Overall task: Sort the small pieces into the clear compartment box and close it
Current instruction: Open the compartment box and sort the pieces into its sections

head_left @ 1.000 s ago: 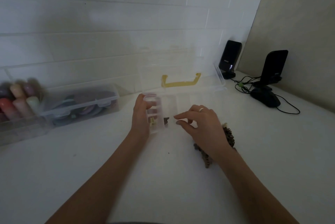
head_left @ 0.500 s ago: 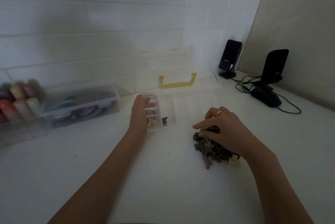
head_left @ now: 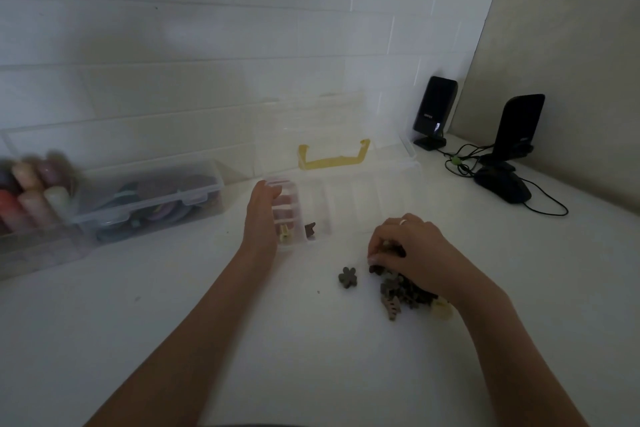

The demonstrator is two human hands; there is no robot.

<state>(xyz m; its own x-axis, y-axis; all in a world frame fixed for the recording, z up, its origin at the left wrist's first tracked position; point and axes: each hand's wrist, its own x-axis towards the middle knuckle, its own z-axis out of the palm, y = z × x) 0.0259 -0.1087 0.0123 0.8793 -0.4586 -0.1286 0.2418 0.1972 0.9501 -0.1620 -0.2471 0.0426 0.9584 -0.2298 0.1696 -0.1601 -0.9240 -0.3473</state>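
White tabletop [head_left: 173, 322] was seen below a tiled wall. The clear compartment box [head_left: 346, 205], lid up, lay long axis left-right; its left end was steadied by the left hand [head_left: 259, 219], fingers straight. The right hand [head_left: 415, 253] was curled over the pile of small pieces [head_left: 398, 291]; whether one was pinched could not be told. One piece alone should be lifted.

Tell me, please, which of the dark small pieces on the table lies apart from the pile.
The dark flower-shaped piece: it lies alone on the white table, left of the pile under the right hand.
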